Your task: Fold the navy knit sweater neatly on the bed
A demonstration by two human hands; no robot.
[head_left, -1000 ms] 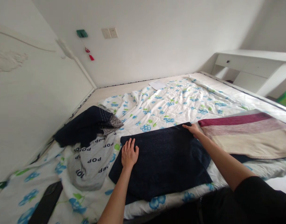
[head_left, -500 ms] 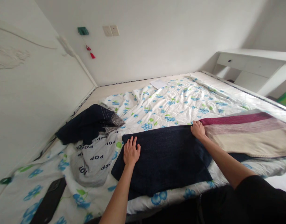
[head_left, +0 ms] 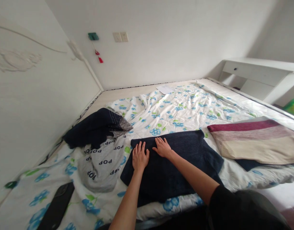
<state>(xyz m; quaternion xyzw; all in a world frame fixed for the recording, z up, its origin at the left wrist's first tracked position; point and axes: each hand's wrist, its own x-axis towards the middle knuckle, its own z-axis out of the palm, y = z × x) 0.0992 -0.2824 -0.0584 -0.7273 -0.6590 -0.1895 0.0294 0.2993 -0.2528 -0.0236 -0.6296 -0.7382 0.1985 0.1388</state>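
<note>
A dark navy knitted garment (head_left: 178, 169) lies spread and folded on the bed in front of me. My left hand (head_left: 140, 157) rests on its upper left part, fingers spread. Beside it, my right hand (head_left: 163, 147) lies flat on the upper middle of the same garment, fingers stretched out. To the right is a folded striped sweater (head_left: 252, 140) in maroon, pink and cream, with dark cloth showing under its lower edge. On the left, a grey garment printed with "POP" (head_left: 101, 169) lies partly under a crumpled navy garment (head_left: 94, 126).
A black phone (head_left: 57, 204) lies at the near left of the bed. White floral bedding (head_left: 180, 108) covers the mattress, with a paper sheet (head_left: 165, 89) at the back. A white headboard (head_left: 41, 105) stands left, a white desk (head_left: 257, 75) far right.
My right hand has moved left, from the garment's upper right corner to its upper middle, near my left hand. The left hand stays at the upper left. The view has shifted slightly.
</note>
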